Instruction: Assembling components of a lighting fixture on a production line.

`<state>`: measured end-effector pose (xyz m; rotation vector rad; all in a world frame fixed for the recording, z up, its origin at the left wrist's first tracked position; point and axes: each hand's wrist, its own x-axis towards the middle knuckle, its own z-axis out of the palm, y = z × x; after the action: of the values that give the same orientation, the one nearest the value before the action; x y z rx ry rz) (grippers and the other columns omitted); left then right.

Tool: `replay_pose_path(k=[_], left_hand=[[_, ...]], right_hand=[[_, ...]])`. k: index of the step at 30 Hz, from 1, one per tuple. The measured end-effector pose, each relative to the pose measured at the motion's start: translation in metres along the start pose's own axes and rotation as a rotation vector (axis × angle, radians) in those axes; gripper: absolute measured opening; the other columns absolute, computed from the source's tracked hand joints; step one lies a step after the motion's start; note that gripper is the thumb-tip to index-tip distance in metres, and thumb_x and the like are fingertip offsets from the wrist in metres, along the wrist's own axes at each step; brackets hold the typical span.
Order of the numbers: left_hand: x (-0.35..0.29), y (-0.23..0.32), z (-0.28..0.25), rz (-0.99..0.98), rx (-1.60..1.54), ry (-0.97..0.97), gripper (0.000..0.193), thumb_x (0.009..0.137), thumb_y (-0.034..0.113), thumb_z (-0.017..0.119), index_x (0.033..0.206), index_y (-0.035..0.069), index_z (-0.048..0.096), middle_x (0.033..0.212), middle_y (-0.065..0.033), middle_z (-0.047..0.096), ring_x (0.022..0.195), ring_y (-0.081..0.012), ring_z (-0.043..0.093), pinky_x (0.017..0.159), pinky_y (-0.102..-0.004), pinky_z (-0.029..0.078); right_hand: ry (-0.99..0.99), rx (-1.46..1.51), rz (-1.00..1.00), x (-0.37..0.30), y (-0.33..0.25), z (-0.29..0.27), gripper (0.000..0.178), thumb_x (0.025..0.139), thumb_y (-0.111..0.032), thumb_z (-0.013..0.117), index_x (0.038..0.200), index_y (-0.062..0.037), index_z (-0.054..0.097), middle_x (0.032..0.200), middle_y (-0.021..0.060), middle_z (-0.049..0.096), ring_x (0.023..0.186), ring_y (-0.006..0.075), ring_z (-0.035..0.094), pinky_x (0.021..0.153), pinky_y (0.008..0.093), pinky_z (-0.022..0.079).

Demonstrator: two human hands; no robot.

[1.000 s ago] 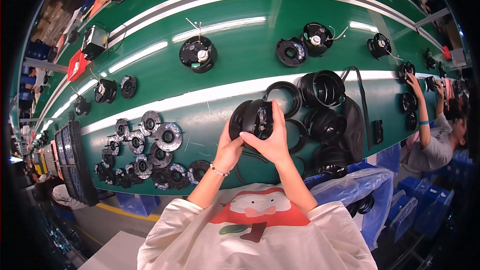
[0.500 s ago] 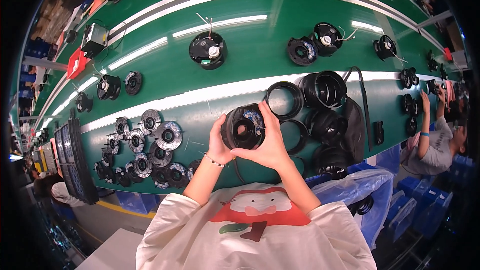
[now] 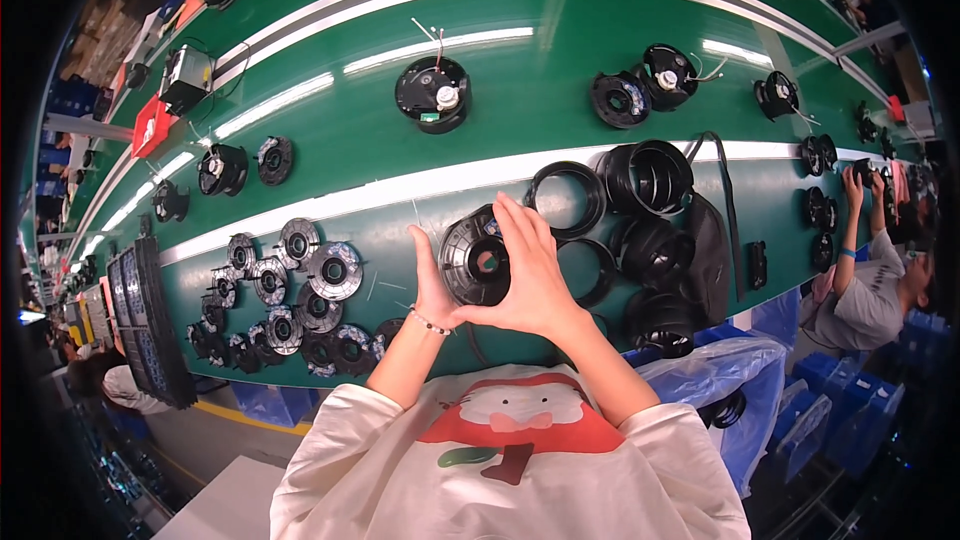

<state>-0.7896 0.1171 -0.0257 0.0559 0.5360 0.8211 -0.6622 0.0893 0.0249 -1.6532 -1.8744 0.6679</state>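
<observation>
A round black ribbed housing (image 3: 462, 258) with a hole in its middle is held above the near worktop, in front of my body. My right hand (image 3: 535, 285) grips it from the right, fingers over its upper edge and thumb along the bottom. A bit of blue-white circuitry shows under those fingers. My left hand (image 3: 432, 285), a beaded bracelet at its wrist, stands at the housing's left side. Its upper digit stretches up, apart from the rim; whether its palm touches the housing is hard to see.
Several round discs with circuitry (image 3: 335, 272) lie to the left, near a black rack (image 3: 150, 320). Black rings (image 3: 568, 200) and stacked cylindrical shells (image 3: 648, 180) stand on the right. Wired motor units (image 3: 432, 95) sit on the far green belt (image 3: 530, 70). A co-worker (image 3: 855, 280) sits at right.
The housing has turned in my hands, now showing its ribbed face. My left hand has loosened leftward, and my right fingers reach further over. Units on the far belt have shifted right.
</observation>
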Motion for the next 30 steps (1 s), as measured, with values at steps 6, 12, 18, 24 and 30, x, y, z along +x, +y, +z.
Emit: replay_pose_path(k=[6,12,18,24,30], left_hand=[[-0.004,0.009,-0.004,-0.068,-0.017,-0.088,0.083,0.075,0.070,0.032,0.121,0.003,0.040,0.117,-0.0145,0.049,0.103,-0.0269,0.051,0.088,-0.0399,0.043],[-0.003,0.004,-0.029,0.012,-0.035,-0.125,0.050,0.077,0.030,0.048,0.119,0.004,0.043,0.115,-0.0119,0.050,0.102,-0.0245,0.051,0.089,-0.0372,0.041],[0.015,0.024,-0.018,0.058,0.149,-0.061,0.052,0.077,0.024,0.045,0.124,0.003,0.037,0.115,-0.0141,0.050,0.102,-0.0249,0.051,0.089,-0.0369,0.041],[0.062,0.088,-0.098,0.419,0.065,0.232,0.034,0.086,0.026,0.048,0.112,0.004,0.047,0.110,-0.0096,0.054,0.101,-0.0219,0.051,0.090,-0.0358,0.040],[0.151,0.163,-0.169,0.741,0.126,0.335,0.028,0.084,0.018,0.055,0.107,0.004,0.048,0.102,-0.0065,0.055,0.095,-0.0176,0.053,0.083,-0.0318,0.044]], right_hand=[[-0.077,0.019,-0.107,0.005,-0.002,-0.004,0.109,0.043,-0.042,0.078,0.126,0.0066,0.025,0.128,0.0205,0.030,0.118,0.0361,0.029,0.096,0.0452,0.026],[0.056,-0.028,0.032,0.000,-0.006,0.022,0.113,0.043,-0.042,0.078,0.129,0.0037,0.021,0.130,0.0217,0.029,0.119,0.0379,0.029,0.094,0.0458,0.028],[0.392,0.091,-0.058,-0.018,0.017,0.064,0.101,0.061,-0.036,0.072,0.131,0.0041,0.012,0.135,0.0263,0.017,0.123,0.0410,0.021,0.097,0.0500,0.022],[-0.105,0.120,0.120,-0.091,0.031,0.113,0.097,0.061,-0.034,0.074,0.130,0.0043,0.018,0.134,0.0248,0.019,0.117,0.0392,0.030,0.098,0.0446,0.026],[-0.511,-0.497,0.169,-0.096,0.043,0.145,0.108,0.049,-0.044,0.076,0.130,0.0022,0.021,0.137,0.0192,0.014,0.124,0.0365,0.020,0.094,0.0599,0.019]])
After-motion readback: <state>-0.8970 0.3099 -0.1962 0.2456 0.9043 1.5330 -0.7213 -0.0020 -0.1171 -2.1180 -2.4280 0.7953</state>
